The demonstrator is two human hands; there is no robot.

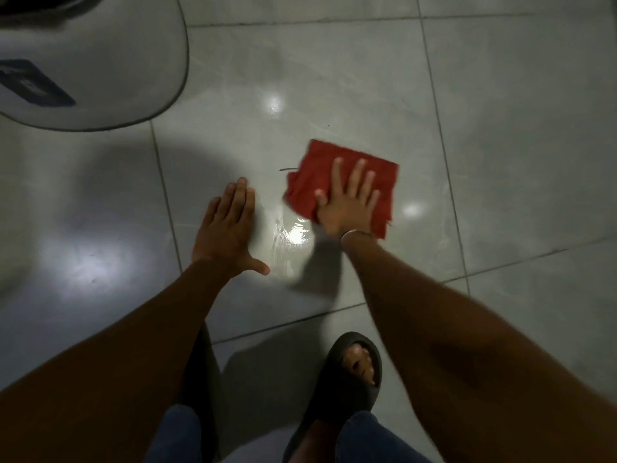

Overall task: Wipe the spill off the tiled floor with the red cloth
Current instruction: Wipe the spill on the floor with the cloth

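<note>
A folded red cloth lies flat on the grey tiled floor. My right hand presses down on it with the fingers spread, palm over its near edge. A shiny wet patch of spill glistens on the tile just below and to the left of the cloth, between my two hands. My left hand rests flat on the floor to the left of the wet patch, fingers together, thumb out, holding nothing.
A large white rounded object with a dark label stands at the top left. My foot in a dark sandal is planted near the bottom centre. A thin dark thread lies by the cloth's left corner.
</note>
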